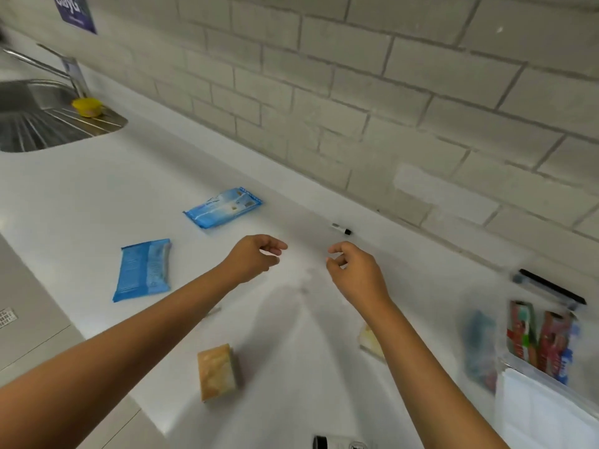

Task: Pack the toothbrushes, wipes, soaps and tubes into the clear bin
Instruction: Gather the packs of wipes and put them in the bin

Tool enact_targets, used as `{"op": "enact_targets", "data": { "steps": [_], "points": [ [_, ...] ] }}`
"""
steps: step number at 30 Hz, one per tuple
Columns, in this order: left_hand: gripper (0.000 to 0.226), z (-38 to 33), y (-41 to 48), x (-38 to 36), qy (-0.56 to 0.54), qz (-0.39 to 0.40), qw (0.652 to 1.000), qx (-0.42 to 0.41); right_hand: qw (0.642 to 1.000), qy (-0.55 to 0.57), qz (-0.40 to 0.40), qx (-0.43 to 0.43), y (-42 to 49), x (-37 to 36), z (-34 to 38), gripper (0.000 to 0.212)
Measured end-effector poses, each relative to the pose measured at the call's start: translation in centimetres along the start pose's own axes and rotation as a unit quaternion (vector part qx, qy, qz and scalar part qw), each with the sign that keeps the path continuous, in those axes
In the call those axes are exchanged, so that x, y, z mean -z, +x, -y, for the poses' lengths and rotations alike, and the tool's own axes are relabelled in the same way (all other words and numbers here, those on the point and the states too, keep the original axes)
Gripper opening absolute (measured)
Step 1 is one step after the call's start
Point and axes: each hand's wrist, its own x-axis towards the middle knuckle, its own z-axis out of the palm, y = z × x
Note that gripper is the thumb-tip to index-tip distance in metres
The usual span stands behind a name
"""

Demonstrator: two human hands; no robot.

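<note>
In the blurred clear bin [551, 288] at the right edge, what appear to be packaged toothbrushes [531, 338] are stood upright. A near wipes pack [142, 270], a far wipes pack [223, 207] and a soap bar [217, 371] are left on the counter [81, 205]. The left hand [256, 257] and right hand [353, 270] are held above it, fingers loosely curled, nothing grasped.

Counter: a white countertop [97, 196] runs along a pale brick-tiled wall, with a steel sink [39, 124] set in at far left.
Wipes: far wipes pack [223, 207] and near wipes pack [142, 270], both blue, lie flat left of centre, apart.
Soap: a tan soap bar [217, 371] lies near the front edge; a yellowish bar [369, 343], partly hidden, lies to its right.
By the wall: a small black-capped marker [341, 229].
Far right: the clear bin [538, 296], blurred.
</note>
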Motion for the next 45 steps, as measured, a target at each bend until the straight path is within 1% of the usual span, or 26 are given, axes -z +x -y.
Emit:
{"op": "enact_targets", "data": {
  "steps": [11,18,21,24,26,29,32,35,37,40,45],
  "points": [
    [0.027,8.0,2.8,10.8,-0.032,-0.079,0.993,0.087,0.997,0.007,0.079,0.006,6.2,-10.6,5.3,0.019],
    [0.025,12.6,3.7,15.5,-0.015,-0.139,0.983,0.118,0.993,-0.003,0.12,-0.007,11.0,-17.4,7.9,0.022],
    [0.025,14.2,3.7,16.8,0.006,-0.162,0.978,0.13,0.989,0.036,0.133,-0.052,13.0,-19.9,8.6,0.021],
    [0.031,15.7,3.8,18.0,0.037,-0.184,0.968,0.164,0.981,0.063,0.149,-0.111,14.8,-22.0,9.6,0.021],
    [0.04,16.7,3.9,18.4,0.085,-0.202,0.958,0.187,0.975,0.07,0.161,-0.134,15.6,-23.1,10.1,0.026],
    [0.06,17.5,3.9,18.9,0.147,-0.223,0.937,0.223,0.967,0.09,0.175,-0.16,16.8,-24.8,10.8,0.037],
    [0.077,18.2,4.0,19.1,0.153,-0.208,0.931,0.26,0.942,0.153,0.184,-0.234,17.8,-26.1,11.4,0.043],
    [0.086,18.6,4.4,19.1,0.142,-0.189,0.929,0.283,0.91,0.231,0.177,-0.295,18.5,-27.1,11.6,0.048],
    [0.088,18.7,4.6,19.0,0.125,-0.186,0.933,0.282,0.898,0.262,0.164,-0.312,18.8,-27.6,11.9,0.046],
    [0.09,18.8,4.9,19.1,0.113,-0.182,0.937,0.277,0.882,0.295,0.152,-0.334,19.1,-28.1,12.3,0.034],
    [0.091,19.1,5.1,19.4,0.119,-0.168,0.936,0.287,0.889,0.279,0.143,-0.334,19.3,-28.3,12.2,0.023]
  ]
}}
